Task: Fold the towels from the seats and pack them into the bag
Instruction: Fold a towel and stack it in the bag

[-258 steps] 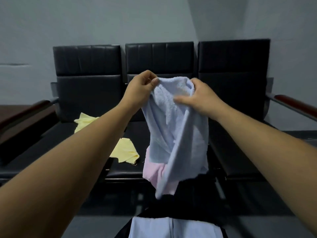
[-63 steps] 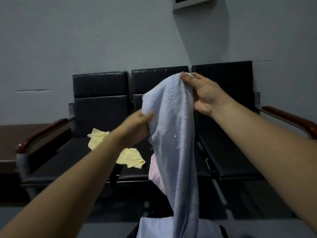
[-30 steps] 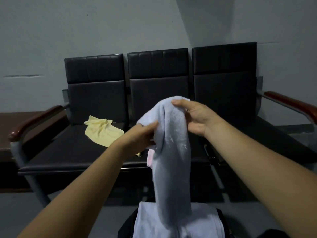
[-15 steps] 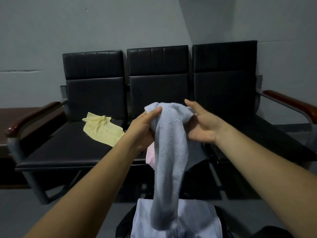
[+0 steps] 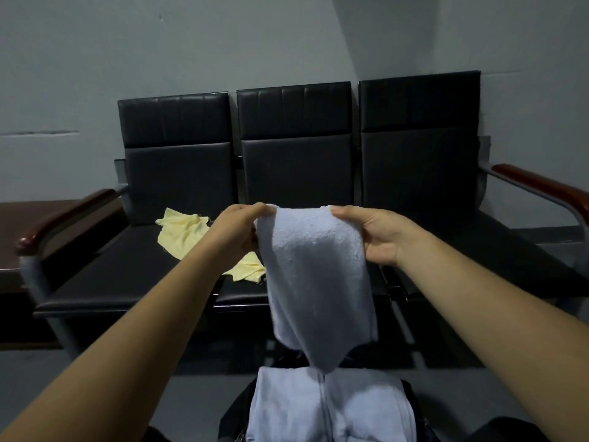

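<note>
Both hands, left hand (image 5: 237, 229) and right hand (image 5: 379, 236), are pinching the folded blue towel (image 5: 314, 282) by its top corners, soft and limp, drooping toward the bag (image 5: 236, 409) below them.

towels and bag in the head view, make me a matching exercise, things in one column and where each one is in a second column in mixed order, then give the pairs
Things:
1. light blue towel
2. yellow towel
3. folded pale blue towels
4. black bag

Places:
A. lying crumpled on the black seats
B. on the floor, below the hands
C. held up by its top edge between the left hand and the right hand
D. packed in the open bag

Pairs: 1-C, 2-A, 3-D, 4-B
</note>
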The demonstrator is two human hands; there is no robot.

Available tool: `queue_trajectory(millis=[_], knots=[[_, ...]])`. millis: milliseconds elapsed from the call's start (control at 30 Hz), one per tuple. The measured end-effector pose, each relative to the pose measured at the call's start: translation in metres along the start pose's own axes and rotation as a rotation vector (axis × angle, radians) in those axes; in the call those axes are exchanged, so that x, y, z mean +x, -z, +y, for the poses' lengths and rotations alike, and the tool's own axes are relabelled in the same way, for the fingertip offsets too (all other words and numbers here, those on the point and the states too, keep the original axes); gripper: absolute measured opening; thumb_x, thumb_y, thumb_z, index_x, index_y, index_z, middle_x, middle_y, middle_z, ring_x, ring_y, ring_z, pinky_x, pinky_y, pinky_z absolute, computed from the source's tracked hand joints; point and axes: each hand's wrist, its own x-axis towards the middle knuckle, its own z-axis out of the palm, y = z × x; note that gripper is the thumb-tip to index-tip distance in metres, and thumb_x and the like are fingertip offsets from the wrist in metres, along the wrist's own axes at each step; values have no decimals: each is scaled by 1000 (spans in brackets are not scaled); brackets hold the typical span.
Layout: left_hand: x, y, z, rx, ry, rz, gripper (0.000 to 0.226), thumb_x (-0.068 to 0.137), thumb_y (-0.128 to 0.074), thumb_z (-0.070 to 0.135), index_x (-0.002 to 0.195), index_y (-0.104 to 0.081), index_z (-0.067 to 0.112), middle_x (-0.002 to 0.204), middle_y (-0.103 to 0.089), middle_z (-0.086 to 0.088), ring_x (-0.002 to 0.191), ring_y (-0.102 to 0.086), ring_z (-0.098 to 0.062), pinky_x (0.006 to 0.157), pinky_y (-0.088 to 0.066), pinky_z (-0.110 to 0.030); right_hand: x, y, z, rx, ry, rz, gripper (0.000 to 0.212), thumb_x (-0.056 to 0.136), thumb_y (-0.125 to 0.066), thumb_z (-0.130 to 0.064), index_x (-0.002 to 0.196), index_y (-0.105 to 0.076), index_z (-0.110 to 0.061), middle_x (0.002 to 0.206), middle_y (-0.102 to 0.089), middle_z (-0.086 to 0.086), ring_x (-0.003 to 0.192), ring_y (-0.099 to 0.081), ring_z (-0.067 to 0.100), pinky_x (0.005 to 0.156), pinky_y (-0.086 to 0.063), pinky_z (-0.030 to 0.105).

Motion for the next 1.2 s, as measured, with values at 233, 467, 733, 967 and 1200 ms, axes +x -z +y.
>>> queue_trajectory(millis=[233, 467, 733, 967, 1200], knots=[[2, 1, -8, -287, -37, -185, 34, 86, -72, 14, 117, -67, 0, 104, -72, -13, 91, -70, -23, 77, -56, -31, -5, 10, -15, 98, 154, -12, 25, 81, -71, -6, 105, -69, -2, 93, -73, 12, 84, -73, 21, 73, -61, 33], [-2, -3, 9, 11, -99, -56, 25, 97, -65, 24, 107, -74, 4, 73, -70, -4, 62, -64, -15, 54, -51, -24, -8, 18, -25, -172, 365, 172, 19, 93, -71, -15, 109, -71, -5, 99, -77, 8, 89, -74, 21, 73, -60, 32], [-4, -7, 15, -114, -193, -120, 27, 96, -63, 10, 120, -67, -1, 94, -76, -8, 80, -73, -18, 60, -56, -23, -7, 14, -32, 9, 341, 58, 33, 91, -70, -8, 120, -66, 6, 113, -74, 19, 108, -72, 26, 82, -59, 28], [-2, -9, 9, -32, -290, 16, 21, 90, -72, 19, 106, -76, 8, 98, -76, -7, 94, -71, -22, 87, -56, -39, -4, 20, -29, -297, 498, 305, 9, 91, -74, -18, 93, -77, -11, 95, -78, 8, 95, -74, 23, 88, -58, 36], [20, -12, 9, -40, -309, 40, 17, 94, -68, 15, 109, -73, 11, 102, -76, -8, 96, -72, -23, 87, -59, -40, 15, 24, -34, -362, 522, 323, 13, 92, -73, -18, 99, -75, -8, 98, -77, 11, 92, -75, 25, 86, -61, 41]])
